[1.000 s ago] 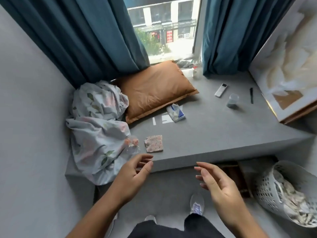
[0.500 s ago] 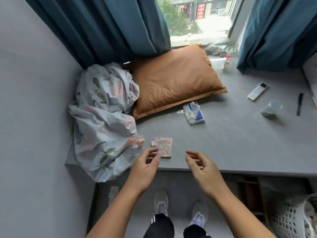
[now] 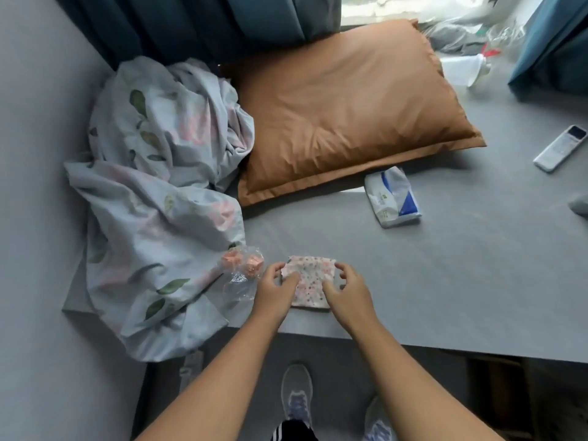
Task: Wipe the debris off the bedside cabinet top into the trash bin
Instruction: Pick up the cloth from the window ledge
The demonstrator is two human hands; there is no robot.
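Note:
A small folded cloth with a pink dotted print [image 3: 310, 276] lies on the grey cabinet top [image 3: 445, 281] near its front edge. My left hand [image 3: 276, 289] grips the cloth's left side, thumb and fingers pinched on it. On the right side my right hand [image 3: 345, 289] has its fingers curled over the fabric. Just left of the cloth sits a crumpled clear plastic wrapper with two orange-pink pieces inside [image 3: 243, 268]. The trash bin is out of view.
A floral sheet [image 3: 152, 192] is bunched at the left and hangs over the edge. An orange pillow [image 3: 346, 113] lies behind. A tissue pack [image 3: 393, 197], a white remote [image 3: 561, 148] and a plastic bottle [image 3: 461, 70] lie to the right. My shoes [image 3: 297, 394] stand below.
Both hands moved forward from the front edge onto the cloth and took hold of it. The view dropped closer and swung left; the white basket left the frame.

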